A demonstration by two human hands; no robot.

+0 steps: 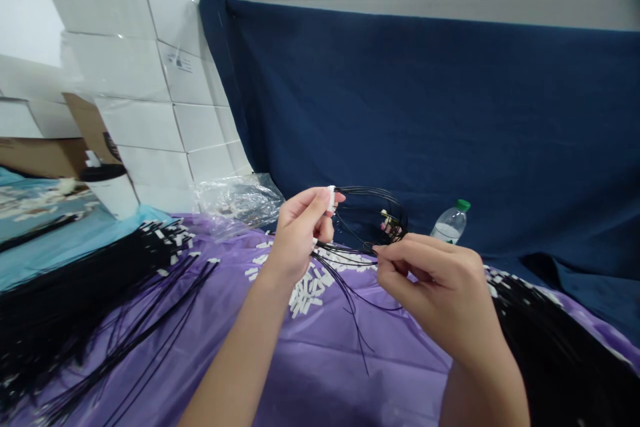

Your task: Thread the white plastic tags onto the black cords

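My left hand [305, 227] is closed around a small white plastic connector [331, 199], pinched upright between thumb and fingers. Thin black wires [367, 189] run out of the connector and loop to the right. More dark strands hang below that hand over the purple cloth. Level with it on the right, my right hand [430, 273] pinches a black wire at its fingertips, near the lower part of the loop. Beneath and behind the hands lies a loose pile of white connectors [307, 292].
Bundles of black wires with white ends lie at left [75, 300] and right [545, 340] on the purple cloth [365, 360]. A bottle with a green cap [451, 221], a clear plastic bag [243, 200], a white cup [113, 190] and stacked white boxes [145, 127] stand behind. A blue curtain [425, 107] closes the back.
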